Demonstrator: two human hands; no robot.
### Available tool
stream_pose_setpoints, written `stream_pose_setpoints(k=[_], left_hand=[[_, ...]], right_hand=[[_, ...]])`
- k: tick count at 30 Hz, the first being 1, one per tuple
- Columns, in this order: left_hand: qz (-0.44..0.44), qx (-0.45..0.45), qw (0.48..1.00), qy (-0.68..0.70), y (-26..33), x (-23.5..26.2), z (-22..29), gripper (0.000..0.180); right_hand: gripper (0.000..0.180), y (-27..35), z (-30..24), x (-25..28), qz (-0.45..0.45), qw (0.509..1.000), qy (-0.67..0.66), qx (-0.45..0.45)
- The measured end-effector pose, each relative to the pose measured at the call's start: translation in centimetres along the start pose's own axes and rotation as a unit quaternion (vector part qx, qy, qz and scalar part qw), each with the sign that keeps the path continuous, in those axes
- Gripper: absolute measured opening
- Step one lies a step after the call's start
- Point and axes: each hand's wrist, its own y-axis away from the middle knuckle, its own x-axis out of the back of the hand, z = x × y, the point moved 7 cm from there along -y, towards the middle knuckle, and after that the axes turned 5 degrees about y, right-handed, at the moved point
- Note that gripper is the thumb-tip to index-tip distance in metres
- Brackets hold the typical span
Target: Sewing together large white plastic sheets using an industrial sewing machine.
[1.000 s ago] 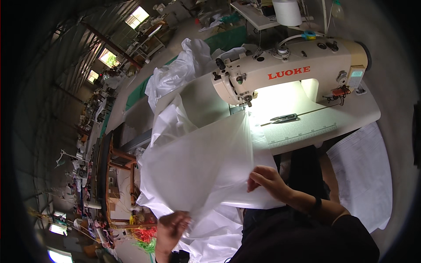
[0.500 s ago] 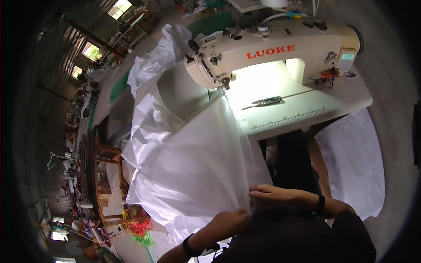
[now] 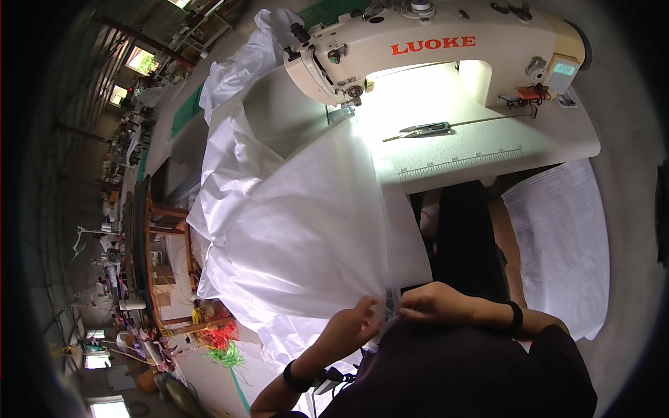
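Note:
A large, glossy white sheet (image 3: 300,223) of thin, film-like material hangs from the sewing machine (image 3: 432,52) toward my body, creased on its left side. Its upper corner lies at the machine's needle area. At the near end of its right edge, my left hand (image 3: 352,327) is closed with the fingers bent on the material. Close beside it, my right hand (image 3: 435,304) has its fingers curled and pinched at the same edge. A narrow strip of the sheet shows between the two hands. Some fingertips are hidden.
Small thread snips (image 3: 426,130) lie on the lit machine bed (image 3: 481,164). Folded white material (image 3: 561,244) hangs at the right. A wooden frame (image 3: 167,268) stands at the left, near red and green strands (image 3: 224,345). More crumpled white material (image 3: 244,66) lies behind the machine head.
My right hand's outstretched fingers have curled in at the sheet's edge. My left hand has risen slightly and moved left. The machine sits higher in view as my head has shifted.

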Motion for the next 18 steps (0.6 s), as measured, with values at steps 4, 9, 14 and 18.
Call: stream_pose_setpoints(k=[4, 9, 14, 18], left_hand=[[-0.066, 0.04, 0.995, 0.061, -0.9, -1.2, 0.2, 0.03], [0.028, -0.09, 0.99, -0.101, -1.2, -0.6, 1.6, 0.018], [0.029, -0.187, 0.963, -0.19, -2.4, -2.8, 3.4, 0.013], [-0.224, -0.267, 0.892, -0.287, -5.1, -3.6, 5.4, 0.012]], right_hand=[[0.014, -0.2, -2.9, -0.3, 0.088, 0.98, 0.154, 0.095], [0.036, -0.1, -1.4, 0.0, -0.12, 0.991, -0.016, 0.058], [0.049, -3.1, 3.6, 2.7, 0.005, 0.931, -0.35, -0.102], [0.042, -5.0, 7.6, 1.5, 0.061, 0.942, -0.261, -0.2]])
